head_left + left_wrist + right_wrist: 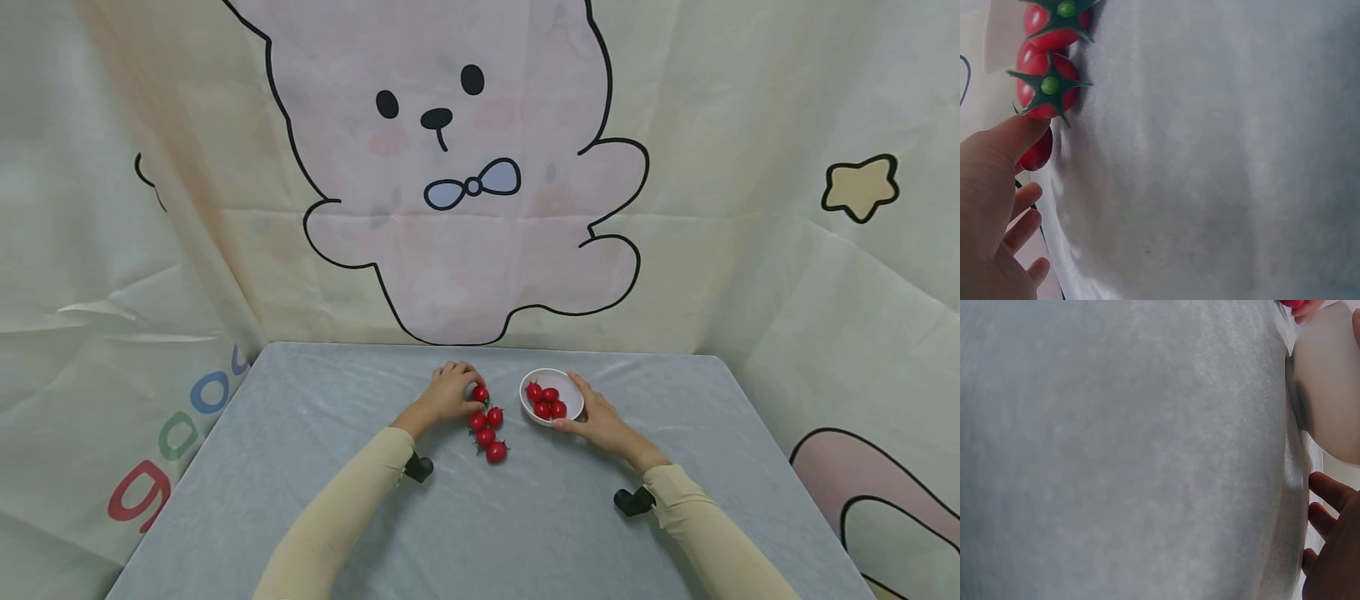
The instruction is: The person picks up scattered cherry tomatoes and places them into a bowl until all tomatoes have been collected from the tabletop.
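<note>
Left hand pinches a tomato; right hand holds the bowl

Standing by the table (570, 533), grey cloth over its top. A person works with two bare hands, pale yellow sleeves (330, 517) down to the wrists, a black wrist device (633, 502) at each.

Left hand (447, 393): thumb and forefinger closed on a small red tomato (481, 393), the farthest of a loose cluster. The tomato sits at the hand's right side, between the two digits; the other fingers are loosely bent. Whether it has left the cloth, I cannot tell.

Four more loose tomatoes (496, 452) trail from there toward the near edge, all on the cloth, just right of and nearer than the left hand's thumb. Close to, green star-shaped tops (1050, 85) show on the red skins.

Right hand (600, 423): clamped on a round white bowl (527, 410) from its right side, thumb at the near rim, fingers at the far right. Bowl stands right of the loose cluster, near it but apart. Whether its base rests flat, I cannot tell.

Inside: four red tomatoes (551, 394), gathered toward the left of the bowl, left of the right hand's fingers.

Behind the table, a hanging backdrop (675, 275) with a large pinkish bear (465, 258), blue bow tie (498, 177); a yellow star (860, 188) to the right.
</note>
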Tool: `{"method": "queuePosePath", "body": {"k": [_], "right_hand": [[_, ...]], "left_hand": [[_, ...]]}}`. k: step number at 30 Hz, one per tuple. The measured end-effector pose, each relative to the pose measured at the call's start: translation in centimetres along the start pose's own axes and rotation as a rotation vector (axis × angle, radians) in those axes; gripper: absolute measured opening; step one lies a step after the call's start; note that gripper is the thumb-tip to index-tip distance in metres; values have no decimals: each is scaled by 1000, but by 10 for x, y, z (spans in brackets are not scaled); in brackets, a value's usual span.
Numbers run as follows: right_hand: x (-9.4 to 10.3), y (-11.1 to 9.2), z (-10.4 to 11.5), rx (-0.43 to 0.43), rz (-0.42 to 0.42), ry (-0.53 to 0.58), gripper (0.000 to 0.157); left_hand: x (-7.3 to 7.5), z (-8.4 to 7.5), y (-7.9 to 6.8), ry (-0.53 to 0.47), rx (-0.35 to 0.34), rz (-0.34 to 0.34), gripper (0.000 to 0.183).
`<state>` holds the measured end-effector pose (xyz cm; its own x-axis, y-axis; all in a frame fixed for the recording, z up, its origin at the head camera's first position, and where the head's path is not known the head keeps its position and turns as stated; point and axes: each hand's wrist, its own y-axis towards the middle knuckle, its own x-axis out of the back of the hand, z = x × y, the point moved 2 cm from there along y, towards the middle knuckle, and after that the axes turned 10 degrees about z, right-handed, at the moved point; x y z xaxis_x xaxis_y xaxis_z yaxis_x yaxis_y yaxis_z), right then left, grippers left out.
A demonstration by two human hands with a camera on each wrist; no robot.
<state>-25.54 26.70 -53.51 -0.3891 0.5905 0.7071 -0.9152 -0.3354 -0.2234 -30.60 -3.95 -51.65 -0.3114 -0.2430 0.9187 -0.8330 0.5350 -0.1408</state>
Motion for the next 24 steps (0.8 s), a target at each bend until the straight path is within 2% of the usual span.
{"method": "queuePosePath", "body": {"k": [10, 24], "right_hand": [[1, 0, 1, -5, 6, 4, 111], [1, -1, 1, -4, 6, -7, 110]], "left_hand": [[15, -8, 3, 5, -17, -38, 39], [24, -30, 11, 21, -42, -36, 39]]}}
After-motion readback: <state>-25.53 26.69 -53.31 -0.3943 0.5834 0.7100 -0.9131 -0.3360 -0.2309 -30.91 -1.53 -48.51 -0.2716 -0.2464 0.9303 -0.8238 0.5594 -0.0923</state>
